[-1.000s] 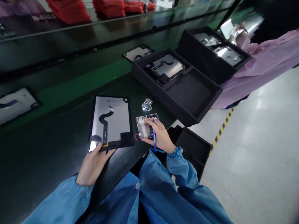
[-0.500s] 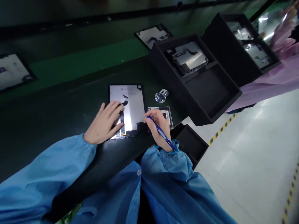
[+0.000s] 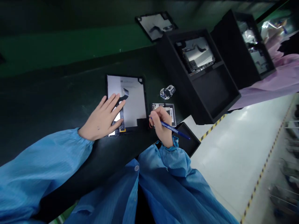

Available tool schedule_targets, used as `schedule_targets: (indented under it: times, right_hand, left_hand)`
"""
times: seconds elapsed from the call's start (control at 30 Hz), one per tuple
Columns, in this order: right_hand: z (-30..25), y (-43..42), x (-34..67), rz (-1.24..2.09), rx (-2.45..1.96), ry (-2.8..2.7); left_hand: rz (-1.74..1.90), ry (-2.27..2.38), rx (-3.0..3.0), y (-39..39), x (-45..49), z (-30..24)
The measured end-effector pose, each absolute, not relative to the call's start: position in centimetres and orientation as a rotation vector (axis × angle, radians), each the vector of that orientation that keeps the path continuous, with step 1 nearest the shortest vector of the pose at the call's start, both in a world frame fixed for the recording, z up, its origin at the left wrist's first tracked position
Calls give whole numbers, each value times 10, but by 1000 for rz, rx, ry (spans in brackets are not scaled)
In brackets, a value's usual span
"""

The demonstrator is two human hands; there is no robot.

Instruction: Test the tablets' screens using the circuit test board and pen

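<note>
My left hand (image 3: pixel 102 119) lies flat, fingers spread, on the left part of a silver-backed display panel (image 3: pixel 134 104) with a black frame. A black flex cable (image 3: pixel 125 93) curves out above its fingertips. My right hand (image 3: pixel 162 126) pinches a blue pen (image 3: pixel 176 130) just off the panel's lower right edge, its tip hidden by the fingers. Partly beneath that hand lies a small flat board with a white-edged label (image 3: pixel 173 112). Above the board stands a shiny loupe-like piece of clear and metal parts (image 3: pixel 167 92).
A black two-compartment box (image 3: pixel 203 102) stands to the right, with another panel (image 3: pixel 198 56) in its upper compartment. Behind it is a second black box (image 3: pixel 245 46), near a person's pink sleeve (image 3: pixel 271 84). One more panel (image 3: pixel 155 26) lies at the back. A black tray (image 3: pixel 187 143) sits lower right.
The pen in my right hand has tilted flatter, and that hand has moved slightly right, off the panel's edge. My left hand stays on the panel. The camera view has shifted.
</note>
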State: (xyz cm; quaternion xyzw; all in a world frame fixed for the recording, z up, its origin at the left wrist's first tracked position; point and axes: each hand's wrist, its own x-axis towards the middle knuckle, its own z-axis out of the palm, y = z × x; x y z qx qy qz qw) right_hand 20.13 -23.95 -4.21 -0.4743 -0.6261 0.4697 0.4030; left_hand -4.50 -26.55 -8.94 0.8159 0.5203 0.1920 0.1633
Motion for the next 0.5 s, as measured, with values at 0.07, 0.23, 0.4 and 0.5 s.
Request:
schedule_targets:
  times: [0.07, 0.23, 0.4, 0.5]
  right_hand:
    - [-48, -242, 187, 1281, -1181, -1642]
    - [-61, -246, 165, 1237, -1217, -1820]
    - [-67, -248, 162, 974, -1232, -1988]
    - [-66, -248, 161, 963, -1209, -2034]
  left_hand:
    - [548, 1467, 2346, -263, -40, -89]
    - [616, 1546, 2284, -262, -40, -86]
    - [647, 1591, 2242, -262, -42, -88]
    - [636, 1601, 2245, -261, -41, -89]
